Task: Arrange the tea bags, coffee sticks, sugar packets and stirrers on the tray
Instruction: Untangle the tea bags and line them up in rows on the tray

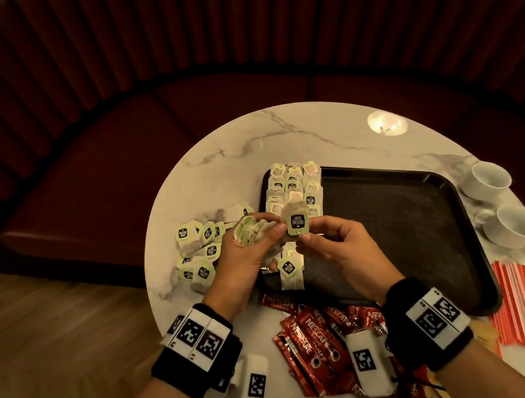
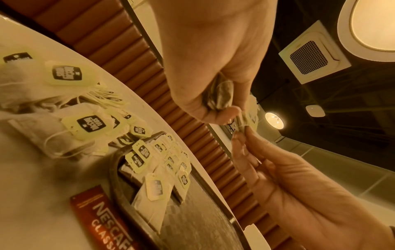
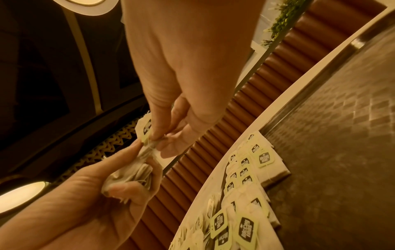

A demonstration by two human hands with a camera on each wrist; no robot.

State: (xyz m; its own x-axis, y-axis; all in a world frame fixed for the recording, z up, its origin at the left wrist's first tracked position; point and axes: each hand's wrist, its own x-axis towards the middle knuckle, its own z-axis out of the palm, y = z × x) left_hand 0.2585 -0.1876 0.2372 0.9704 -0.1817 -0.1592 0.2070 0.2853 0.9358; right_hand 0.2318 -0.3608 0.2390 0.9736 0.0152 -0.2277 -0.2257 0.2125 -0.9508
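Observation:
My left hand (image 1: 262,238) grips a crumpled bunch of tea bags (image 1: 249,232) above the tray's left edge. My right hand (image 1: 304,237) pinches one tea bag (image 1: 298,222) by its green tag, right beside that bunch. In the right wrist view the bunch (image 3: 132,174) sits in my left palm while my right fingers (image 3: 158,133) hold the tag (image 3: 146,128). Rows of tea bags (image 1: 293,186) lie at the left end of the dark tray (image 1: 398,228). Loose tea bags (image 1: 197,251) are scattered on the table to its left. Red coffee sticks (image 1: 308,333) lie near me. Orange stirrers (image 1: 518,305) lie right of the tray.
The round marble table (image 1: 245,146) stands before a curved red bench (image 1: 108,155). Two white cups (image 1: 490,178) (image 1: 518,222) stand at its right edge beyond the tray. Most of the tray's floor is bare. A lone coffee stick (image 2: 102,219) lies against the tray's near rim.

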